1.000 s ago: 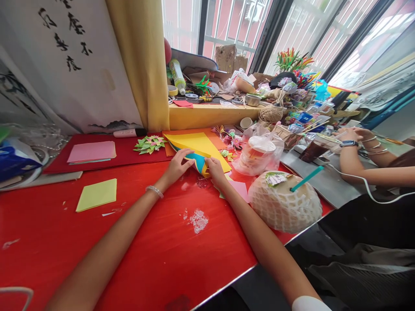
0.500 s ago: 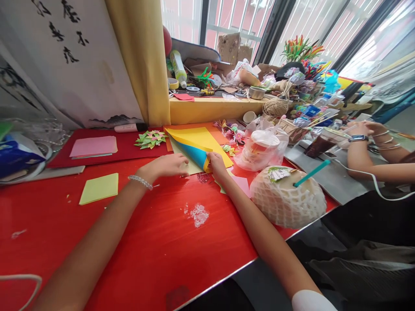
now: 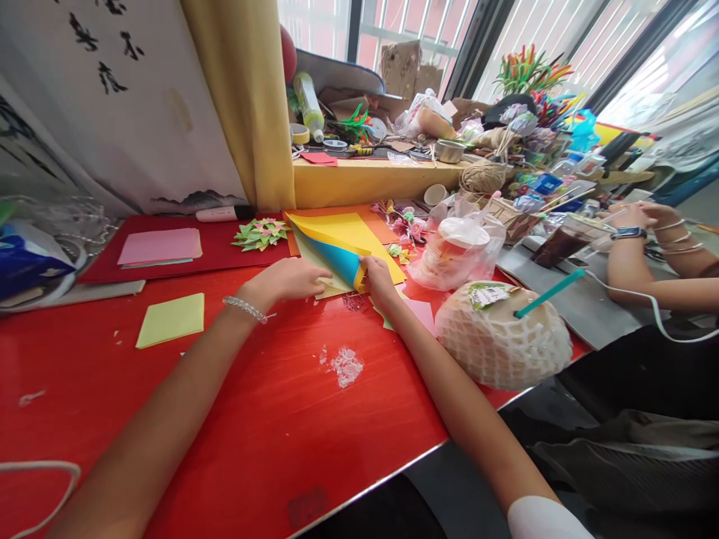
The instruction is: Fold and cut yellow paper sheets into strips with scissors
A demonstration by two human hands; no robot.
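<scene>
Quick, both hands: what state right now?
Left hand: at cream paper, grip cannot be told.
Right hand: closed, holding curled yellow and blue paper.

Loads of room across the red table [image 3: 252, 434] at lower centre. Kinda blocked mid-frame by the lifted blue paper [image 3: 341, 258], then at centre right by the netted fruit [image 3: 499, 344], slanted straw [image 3: 550, 293] and bagged cup [image 3: 463, 238].

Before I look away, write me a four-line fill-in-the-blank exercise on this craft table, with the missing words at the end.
1. The right hand holds a corner of the curled paper, which shows yellow and ____.
2. Worn just behind the left hand is a bracelet made of ____.
3. The teal straw in the netted fruit leans toward the picture's ____ side.
4. The tabletop is coloured ____.

Missing words: blue; beads; right; red.
</scene>
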